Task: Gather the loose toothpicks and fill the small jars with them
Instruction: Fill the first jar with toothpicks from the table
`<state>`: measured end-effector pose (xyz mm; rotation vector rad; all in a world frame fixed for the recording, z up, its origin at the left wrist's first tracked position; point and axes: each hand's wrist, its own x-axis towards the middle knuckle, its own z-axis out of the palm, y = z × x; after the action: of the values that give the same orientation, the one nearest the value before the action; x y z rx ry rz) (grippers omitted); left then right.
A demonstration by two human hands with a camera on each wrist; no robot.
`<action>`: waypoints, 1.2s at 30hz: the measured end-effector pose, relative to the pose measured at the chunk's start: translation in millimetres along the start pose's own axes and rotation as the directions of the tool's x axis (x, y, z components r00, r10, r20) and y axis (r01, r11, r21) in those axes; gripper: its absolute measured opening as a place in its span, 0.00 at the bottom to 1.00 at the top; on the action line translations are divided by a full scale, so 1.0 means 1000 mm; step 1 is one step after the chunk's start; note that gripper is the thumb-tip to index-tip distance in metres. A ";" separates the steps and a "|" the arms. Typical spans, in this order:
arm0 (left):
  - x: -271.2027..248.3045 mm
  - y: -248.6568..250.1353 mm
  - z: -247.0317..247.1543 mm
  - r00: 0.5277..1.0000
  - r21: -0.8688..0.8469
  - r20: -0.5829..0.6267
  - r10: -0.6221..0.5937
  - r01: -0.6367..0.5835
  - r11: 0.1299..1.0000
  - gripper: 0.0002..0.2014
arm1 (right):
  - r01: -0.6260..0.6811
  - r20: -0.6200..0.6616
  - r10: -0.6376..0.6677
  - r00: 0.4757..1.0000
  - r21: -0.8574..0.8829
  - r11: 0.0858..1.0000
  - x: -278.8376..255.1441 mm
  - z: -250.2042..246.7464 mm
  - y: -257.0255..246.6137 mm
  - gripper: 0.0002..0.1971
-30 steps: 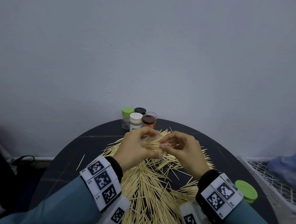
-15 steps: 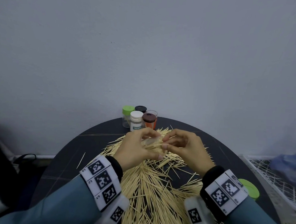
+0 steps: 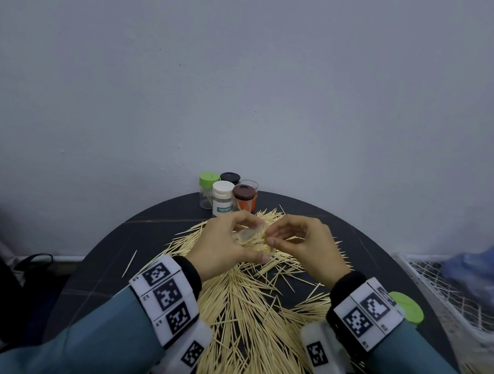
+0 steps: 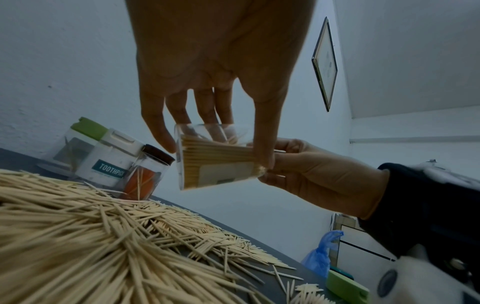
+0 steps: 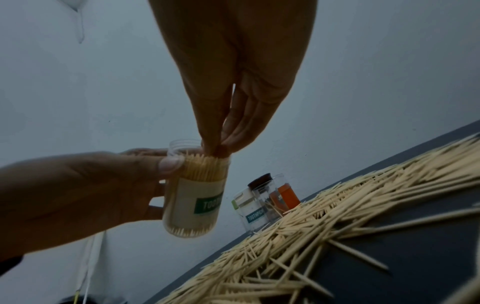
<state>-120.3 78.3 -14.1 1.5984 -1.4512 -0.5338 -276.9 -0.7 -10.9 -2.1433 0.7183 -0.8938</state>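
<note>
Left hand [image 5: 78,191] grips the nearly full jar [image 5: 197,195] while right-hand fingers [image 5: 215,142] pinch toothpicks [image 5: 205,164] in; next likely capping.

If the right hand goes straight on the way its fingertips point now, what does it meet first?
Most likely the packed toothpicks in the clear jar that the left hand holds; the right hand already pinches at their tips at the jar's mouth.

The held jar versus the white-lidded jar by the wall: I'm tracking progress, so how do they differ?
The held jar is lidless, gripped by the left hand above the table, packed with toothpicks. The white-lidded jar is capped and stands on the table. Both carry a TOOTHPICK label.
</note>
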 end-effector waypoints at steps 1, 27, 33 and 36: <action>0.000 0.000 0.000 1.000 -0.001 -0.001 -0.001 0.001 1.000 0.29 | 0.005 0.007 -0.005 1.000 0.005 1.000 0.000 -0.001 0.000 0.06; -0.009 0.018 0.006 0.999 0.003 0.053 0.013 -0.013 1.000 0.28 | -0.137 0.297 0.775 0.559 -0.888 0.439 -0.085 -0.060 0.000 0.61; -0.009 0.019 0.006 0.999 -0.002 0.051 0.011 -0.011 1.000 0.28 | -0.218 0.184 0.788 0.588 -0.902 0.373 -0.088 -0.068 0.000 0.51; -0.009 0.020 0.007 0.998 -0.001 0.054 0.015 -0.015 1.000 0.29 | -0.254 0.121 0.817 0.563 -0.916 0.310 -0.091 -0.070 -0.003 0.42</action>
<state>-138.7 86.3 -3.6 1.5826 -1.5014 -0.5722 -385.4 38.0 -6.8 -2.3547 1.6687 0.7285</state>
